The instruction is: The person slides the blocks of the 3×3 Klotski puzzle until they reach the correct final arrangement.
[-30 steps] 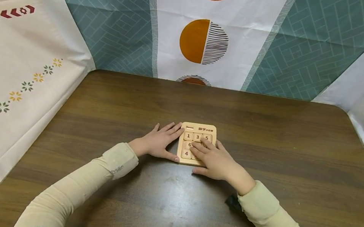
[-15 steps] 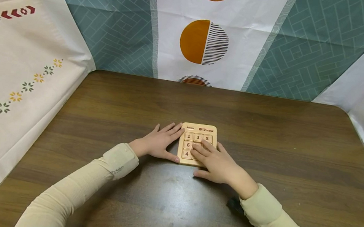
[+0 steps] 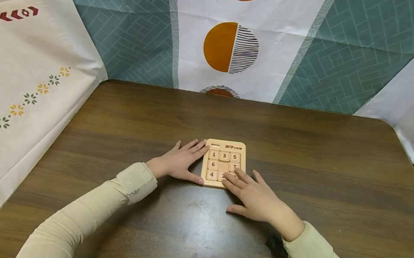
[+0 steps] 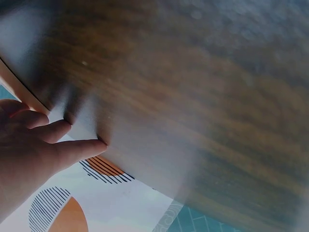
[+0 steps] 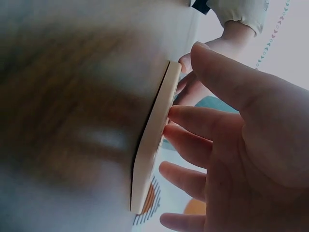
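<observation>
A pale wooden number slide puzzle (image 3: 226,143) lies flat on the table, with numbered tiles in three rows. Its top row reads 1, 3, 5; the middle row shows 6, a bare centre slot (image 3: 223,166) and 7. In the bottom row the 4 tile (image 3: 212,174) is plain, while the rest is partly hidden by fingers. My left hand (image 3: 180,160) steadies the board's left edge, fingers spread, thumb at the lower corner. Over the lower right corner my right hand (image 3: 257,198) reaches with extended fingers, fingertips at the bottom tiles. The right wrist view shows the board edge-on (image 5: 152,140) beside that hand.
The brown wooden table (image 3: 324,162) extends around the board on all sides. A patterned curtain (image 3: 194,75) hangs behind its far edge, and a white embroidered cloth (image 3: 26,131) borders the left side.
The 6 tile has slid slightly left into line with its column. My right hand has drawn back down and to the right, uncovering the centre slot and the 7. My left hand stays put.
</observation>
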`<act>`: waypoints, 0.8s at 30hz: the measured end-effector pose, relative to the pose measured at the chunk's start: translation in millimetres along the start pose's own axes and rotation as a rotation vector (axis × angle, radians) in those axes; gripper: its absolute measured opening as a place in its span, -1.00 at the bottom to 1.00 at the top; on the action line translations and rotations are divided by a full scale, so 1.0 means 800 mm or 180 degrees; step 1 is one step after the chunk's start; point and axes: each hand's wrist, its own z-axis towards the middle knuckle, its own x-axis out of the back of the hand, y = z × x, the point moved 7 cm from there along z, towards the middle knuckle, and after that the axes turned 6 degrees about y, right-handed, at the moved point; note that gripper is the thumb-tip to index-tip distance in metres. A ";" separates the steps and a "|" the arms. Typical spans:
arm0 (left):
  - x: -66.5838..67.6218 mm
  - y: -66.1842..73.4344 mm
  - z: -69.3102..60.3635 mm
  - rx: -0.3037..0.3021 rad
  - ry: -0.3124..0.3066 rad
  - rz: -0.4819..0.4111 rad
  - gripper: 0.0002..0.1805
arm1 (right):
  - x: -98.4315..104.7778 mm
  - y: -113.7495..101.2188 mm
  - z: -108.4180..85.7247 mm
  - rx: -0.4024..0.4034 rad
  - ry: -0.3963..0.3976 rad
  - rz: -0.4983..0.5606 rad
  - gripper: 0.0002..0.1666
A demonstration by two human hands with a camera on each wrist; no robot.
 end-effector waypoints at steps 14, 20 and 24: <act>0.002 0.002 -0.001 0.0006 0.0020 -0.0025 0.13 | 0.002 0.007 0.009 0.0039 0.0063 -0.0005 -0.18; 0.002 0.001 -0.002 0.0012 0.0010 -0.0044 0.14 | 0.004 0.015 0.019 0.0003 0.0016 0.0016 -0.19; 0.002 0.002 -0.001 0.0011 0.0010 -0.0048 0.14 | 0.006 0.019 0.024 -0.0028 0.0001 -0.0005 -0.19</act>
